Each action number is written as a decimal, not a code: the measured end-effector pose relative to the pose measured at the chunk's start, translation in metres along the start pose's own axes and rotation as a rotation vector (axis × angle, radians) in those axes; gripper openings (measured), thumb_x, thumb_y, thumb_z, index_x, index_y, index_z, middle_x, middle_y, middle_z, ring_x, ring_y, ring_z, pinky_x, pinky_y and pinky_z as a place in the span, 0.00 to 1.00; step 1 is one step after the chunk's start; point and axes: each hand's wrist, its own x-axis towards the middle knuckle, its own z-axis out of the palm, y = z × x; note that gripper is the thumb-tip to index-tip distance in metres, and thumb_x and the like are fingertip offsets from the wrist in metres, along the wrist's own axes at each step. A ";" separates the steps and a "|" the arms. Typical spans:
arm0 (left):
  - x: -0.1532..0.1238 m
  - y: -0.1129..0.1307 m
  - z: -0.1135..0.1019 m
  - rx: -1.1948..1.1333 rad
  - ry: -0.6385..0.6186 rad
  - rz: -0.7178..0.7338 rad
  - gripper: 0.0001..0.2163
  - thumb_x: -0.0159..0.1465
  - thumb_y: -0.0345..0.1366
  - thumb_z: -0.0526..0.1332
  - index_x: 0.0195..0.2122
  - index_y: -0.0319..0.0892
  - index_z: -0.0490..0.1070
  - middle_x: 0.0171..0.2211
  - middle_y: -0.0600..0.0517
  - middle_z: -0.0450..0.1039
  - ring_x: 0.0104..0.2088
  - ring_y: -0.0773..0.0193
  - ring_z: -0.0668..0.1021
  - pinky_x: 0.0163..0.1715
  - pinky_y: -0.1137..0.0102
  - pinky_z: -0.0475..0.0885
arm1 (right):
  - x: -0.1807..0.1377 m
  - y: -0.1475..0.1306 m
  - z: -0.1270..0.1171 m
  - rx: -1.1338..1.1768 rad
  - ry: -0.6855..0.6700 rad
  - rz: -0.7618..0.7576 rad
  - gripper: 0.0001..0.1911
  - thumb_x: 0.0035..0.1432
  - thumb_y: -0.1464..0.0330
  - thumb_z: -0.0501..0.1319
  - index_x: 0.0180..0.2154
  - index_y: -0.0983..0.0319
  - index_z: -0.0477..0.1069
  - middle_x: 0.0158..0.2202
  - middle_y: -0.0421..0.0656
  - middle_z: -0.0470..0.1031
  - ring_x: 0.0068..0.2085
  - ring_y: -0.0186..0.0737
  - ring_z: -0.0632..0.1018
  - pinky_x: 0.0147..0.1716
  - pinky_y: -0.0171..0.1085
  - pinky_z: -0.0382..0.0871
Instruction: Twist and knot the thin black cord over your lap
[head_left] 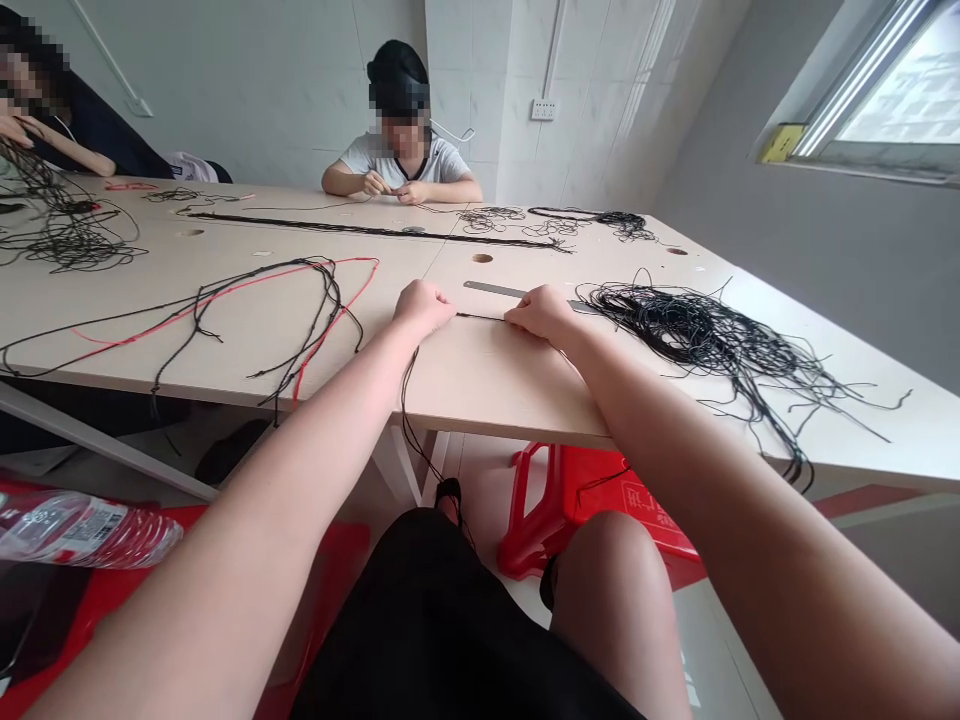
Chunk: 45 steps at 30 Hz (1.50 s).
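Note:
Between my two hands a short stretch of black cord [481, 317] runs taut, low over the tabletop. My left hand [425, 306] pinches its left end, with loose black strands [406, 400] hanging from below that hand over the table edge. At the other end my right hand [541, 312] is closed on the cord, fingertips together. Just behind the right hand lies a metal ruler [491, 289], partly hidden by it. A large tangled bundle of black cords [690, 325] rests to the right of my right forearm.
Black cords [330, 290] and a red cord [262, 285] lie at left, some over the edge. A long black cord bundle [360, 230] crosses the table [495, 390]. A co-worker [405, 150] sits opposite, another person [82, 120] far left. Below are a red stool [540, 510] and plastic bottle [90, 528].

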 end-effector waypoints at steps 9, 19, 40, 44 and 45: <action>-0.006 0.004 -0.003 0.006 -0.029 0.010 0.04 0.45 0.27 0.60 0.21 0.41 0.71 0.23 0.51 0.71 0.29 0.60 0.73 0.33 0.69 0.67 | -0.004 0.004 0.000 0.012 0.019 -0.017 0.03 0.44 0.69 0.60 0.22 0.61 0.67 0.23 0.41 0.70 0.23 0.34 0.68 0.22 0.34 0.61; -0.005 0.001 0.000 0.030 -0.015 0.069 0.04 0.46 0.28 0.60 0.23 0.41 0.73 0.25 0.51 0.73 0.28 0.60 0.74 0.30 0.69 0.67 | -0.008 0.004 -0.001 -0.001 0.042 -0.028 0.02 0.44 0.70 0.60 0.23 0.62 0.67 0.23 0.41 0.69 0.24 0.35 0.68 0.24 0.34 0.62; -0.004 -0.006 0.006 0.050 0.034 0.169 0.04 0.48 0.30 0.59 0.24 0.43 0.73 0.27 0.50 0.76 0.31 0.59 0.75 0.33 0.69 0.68 | -0.012 0.016 0.000 0.023 0.048 -0.130 0.05 0.47 0.68 0.58 0.27 0.61 0.71 0.27 0.41 0.74 0.28 0.35 0.70 0.24 0.32 0.60; -0.013 -0.003 -0.001 -0.007 0.212 0.193 0.03 0.51 0.30 0.59 0.25 0.43 0.71 0.31 0.48 0.75 0.37 0.57 0.75 0.40 0.67 0.67 | -0.021 0.010 -0.002 0.013 0.090 -0.154 0.03 0.48 0.69 0.57 0.27 0.61 0.69 0.28 0.42 0.74 0.28 0.36 0.70 0.26 0.33 0.59; -0.018 -0.001 -0.004 -0.055 0.283 0.211 0.01 0.51 0.30 0.59 0.25 0.42 0.69 0.32 0.47 0.75 0.38 0.58 0.74 0.42 0.66 0.66 | -0.027 0.006 -0.004 0.013 0.095 -0.165 0.03 0.48 0.70 0.57 0.26 0.62 0.69 0.27 0.42 0.73 0.28 0.36 0.70 0.26 0.33 0.59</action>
